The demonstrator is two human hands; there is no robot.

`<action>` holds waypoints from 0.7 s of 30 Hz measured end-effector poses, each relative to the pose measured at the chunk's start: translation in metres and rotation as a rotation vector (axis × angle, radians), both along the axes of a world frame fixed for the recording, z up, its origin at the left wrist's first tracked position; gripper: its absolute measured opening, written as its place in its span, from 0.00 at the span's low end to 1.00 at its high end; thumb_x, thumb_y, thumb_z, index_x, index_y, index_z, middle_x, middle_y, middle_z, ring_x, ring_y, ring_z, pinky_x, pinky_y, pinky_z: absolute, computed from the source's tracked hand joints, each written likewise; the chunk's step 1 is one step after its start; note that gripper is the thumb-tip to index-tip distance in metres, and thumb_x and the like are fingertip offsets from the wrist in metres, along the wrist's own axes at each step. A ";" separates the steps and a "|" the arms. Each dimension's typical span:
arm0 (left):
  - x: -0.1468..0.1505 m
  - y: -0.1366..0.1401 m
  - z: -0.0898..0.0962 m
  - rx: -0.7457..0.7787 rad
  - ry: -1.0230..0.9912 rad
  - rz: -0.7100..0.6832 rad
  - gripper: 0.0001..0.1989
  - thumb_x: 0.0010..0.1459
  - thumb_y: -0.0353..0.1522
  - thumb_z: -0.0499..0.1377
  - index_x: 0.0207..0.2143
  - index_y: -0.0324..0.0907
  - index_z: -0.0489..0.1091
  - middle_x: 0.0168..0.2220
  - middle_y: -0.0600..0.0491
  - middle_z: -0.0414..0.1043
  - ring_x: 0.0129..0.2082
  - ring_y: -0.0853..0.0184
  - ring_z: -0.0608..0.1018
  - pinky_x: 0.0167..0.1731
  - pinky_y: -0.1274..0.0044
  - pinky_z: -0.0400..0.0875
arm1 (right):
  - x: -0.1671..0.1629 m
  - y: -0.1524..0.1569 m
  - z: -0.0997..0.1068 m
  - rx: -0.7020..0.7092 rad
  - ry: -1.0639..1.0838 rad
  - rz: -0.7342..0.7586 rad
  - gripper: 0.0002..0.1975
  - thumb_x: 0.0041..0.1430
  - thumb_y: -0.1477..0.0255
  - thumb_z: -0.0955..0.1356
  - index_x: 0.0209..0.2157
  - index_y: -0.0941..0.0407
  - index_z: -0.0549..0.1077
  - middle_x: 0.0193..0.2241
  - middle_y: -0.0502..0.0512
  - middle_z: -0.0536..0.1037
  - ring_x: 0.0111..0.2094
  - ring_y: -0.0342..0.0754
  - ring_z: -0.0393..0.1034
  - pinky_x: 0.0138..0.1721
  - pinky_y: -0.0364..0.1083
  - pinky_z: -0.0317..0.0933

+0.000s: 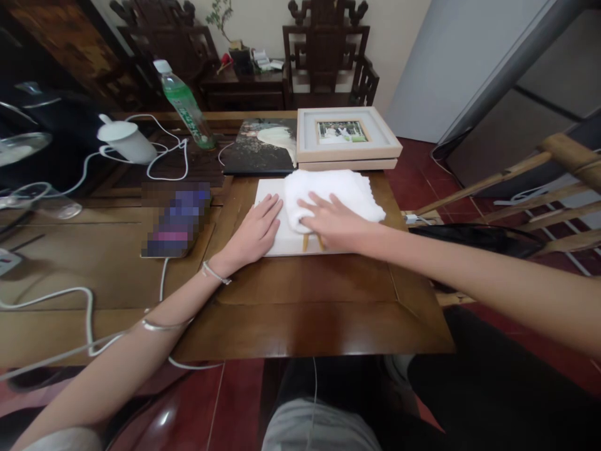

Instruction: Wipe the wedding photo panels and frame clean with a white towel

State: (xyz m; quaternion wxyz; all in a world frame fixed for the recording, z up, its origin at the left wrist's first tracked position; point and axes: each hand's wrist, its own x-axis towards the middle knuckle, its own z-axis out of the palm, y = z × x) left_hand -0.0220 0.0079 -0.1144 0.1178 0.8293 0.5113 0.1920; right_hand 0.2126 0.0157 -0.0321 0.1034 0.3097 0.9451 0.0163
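A flat white panel (277, 246) lies on the wooden table in front of me. My left hand (257, 228) rests on its left edge, fingers stretched out and flat. Folded on top of the panel is a white cloth (335, 185), covering much of its surface. My right hand (335, 224) presses down on the cloth with its fingers spread. Two short yellow-brown strips (305, 242) show below the cloth, partly hidden by the right hand; I cannot tell what they belong to.
Behind the panel are a framed photo (350, 134) stacked on another frame and a dark picture board (260, 145). To the left are a green-labelled bottle (185, 103), a lidded white cup (126, 141), a phone (176, 222) and white cables (89, 313). A wooden chair (488, 181) stands right.
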 end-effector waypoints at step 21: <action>-0.001 0.000 0.000 0.004 -0.013 0.009 0.29 0.70 0.37 0.43 0.69 0.34 0.59 0.72 0.38 0.54 0.73 0.51 0.55 0.71 0.53 0.52 | 0.001 -0.083 0.005 -0.122 0.022 0.046 0.26 0.61 0.85 0.64 0.59 0.58 0.75 0.72 0.73 0.54 0.72 0.77 0.45 0.60 0.78 0.55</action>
